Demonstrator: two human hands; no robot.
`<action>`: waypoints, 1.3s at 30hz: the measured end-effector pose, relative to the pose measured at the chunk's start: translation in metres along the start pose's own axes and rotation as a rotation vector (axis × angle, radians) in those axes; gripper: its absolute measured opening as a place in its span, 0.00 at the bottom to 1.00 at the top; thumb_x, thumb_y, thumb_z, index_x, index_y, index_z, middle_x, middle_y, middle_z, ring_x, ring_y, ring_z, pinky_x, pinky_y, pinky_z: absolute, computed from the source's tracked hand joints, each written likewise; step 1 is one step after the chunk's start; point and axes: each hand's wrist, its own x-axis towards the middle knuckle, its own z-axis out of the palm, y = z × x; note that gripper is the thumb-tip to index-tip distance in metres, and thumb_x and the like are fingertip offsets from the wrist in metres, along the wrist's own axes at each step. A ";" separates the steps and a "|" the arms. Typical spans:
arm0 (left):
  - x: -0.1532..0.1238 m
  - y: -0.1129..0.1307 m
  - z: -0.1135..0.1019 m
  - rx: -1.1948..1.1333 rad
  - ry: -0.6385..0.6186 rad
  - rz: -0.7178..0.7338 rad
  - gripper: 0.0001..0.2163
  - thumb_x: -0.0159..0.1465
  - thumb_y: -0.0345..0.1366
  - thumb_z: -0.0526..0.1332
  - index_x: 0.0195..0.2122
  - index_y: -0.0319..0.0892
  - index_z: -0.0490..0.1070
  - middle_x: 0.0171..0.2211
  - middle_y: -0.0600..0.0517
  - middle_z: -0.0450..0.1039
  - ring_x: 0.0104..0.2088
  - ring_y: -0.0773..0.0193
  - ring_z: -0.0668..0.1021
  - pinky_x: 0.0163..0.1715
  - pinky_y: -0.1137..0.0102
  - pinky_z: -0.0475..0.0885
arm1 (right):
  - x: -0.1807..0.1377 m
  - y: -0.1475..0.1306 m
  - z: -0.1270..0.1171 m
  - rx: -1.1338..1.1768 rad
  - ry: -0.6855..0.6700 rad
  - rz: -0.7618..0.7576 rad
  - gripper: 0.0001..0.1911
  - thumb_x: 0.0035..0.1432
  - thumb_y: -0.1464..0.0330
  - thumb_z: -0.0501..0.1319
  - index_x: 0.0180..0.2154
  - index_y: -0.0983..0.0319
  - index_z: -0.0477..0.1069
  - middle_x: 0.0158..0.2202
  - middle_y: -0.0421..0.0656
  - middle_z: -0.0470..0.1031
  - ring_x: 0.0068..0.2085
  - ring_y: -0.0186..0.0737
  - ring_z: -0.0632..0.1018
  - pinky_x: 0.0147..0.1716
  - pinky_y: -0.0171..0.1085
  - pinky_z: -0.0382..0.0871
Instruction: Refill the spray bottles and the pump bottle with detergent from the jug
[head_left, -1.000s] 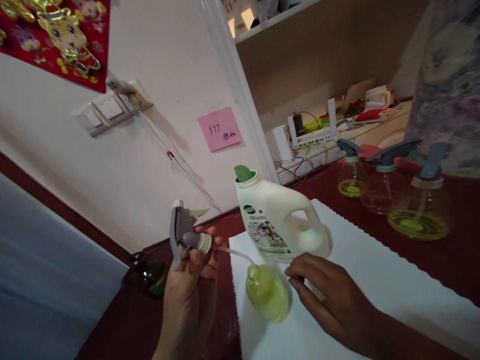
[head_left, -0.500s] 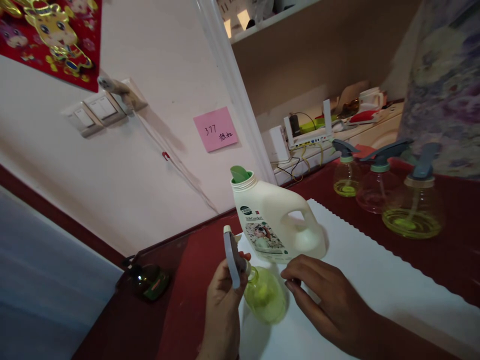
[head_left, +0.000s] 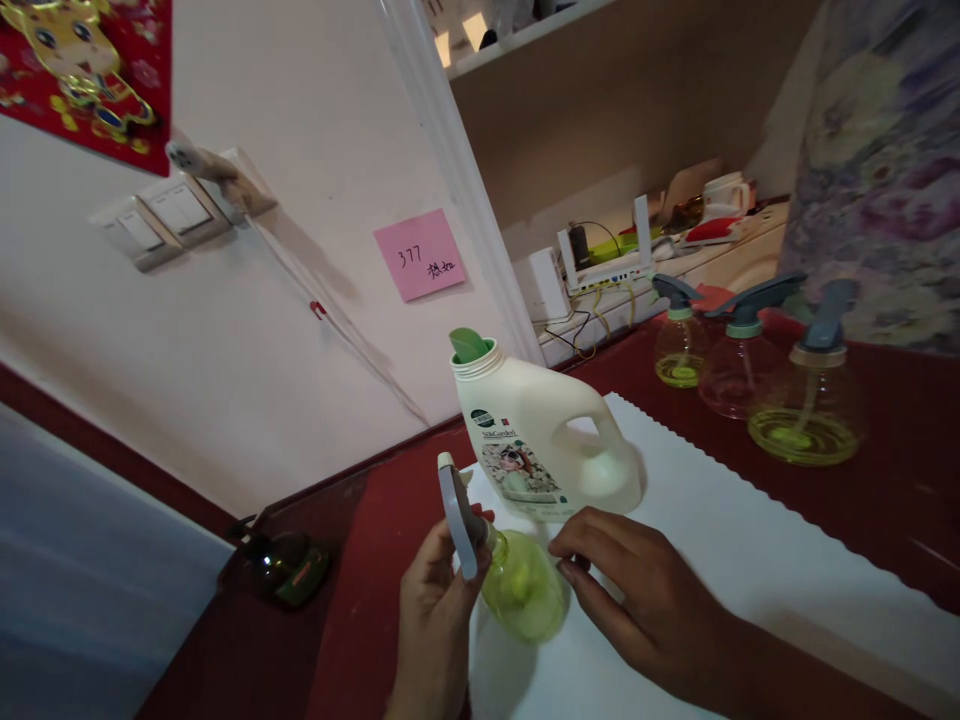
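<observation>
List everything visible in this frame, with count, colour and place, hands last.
spray head: 1, grey, in the left hand on the small bottle's neck
small bottle: 1, clear green, on the white mat
jug: 1, cream, uncapped, behind the small bottle
white mat: 1, on the red table
spray bottles: 3, clear, grey heads, far right
dark bottle: 1, left, near the wall
pink note: 1, on the wall
left hand: grips the spray head
right hand: fingers at the small bottle

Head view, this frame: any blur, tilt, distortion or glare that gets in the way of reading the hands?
Head view: strongly tilted, wide-angle bending of the door frame; dim warm light, soft overall; left hand on the spray head and right hand by the green bottle stay readable; floral fabric at right blurred; no harsh glare.
</observation>
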 end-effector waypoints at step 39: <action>0.003 -0.015 -0.012 0.355 -0.153 0.312 0.12 0.66 0.44 0.65 0.47 0.45 0.78 0.43 0.47 0.78 0.43 0.56 0.78 0.44 0.68 0.72 | -0.001 -0.002 0.019 0.041 -0.242 0.168 0.21 0.65 0.75 0.55 0.58 0.60 0.68 0.53 0.49 0.75 0.53 0.48 0.76 0.50 0.52 0.77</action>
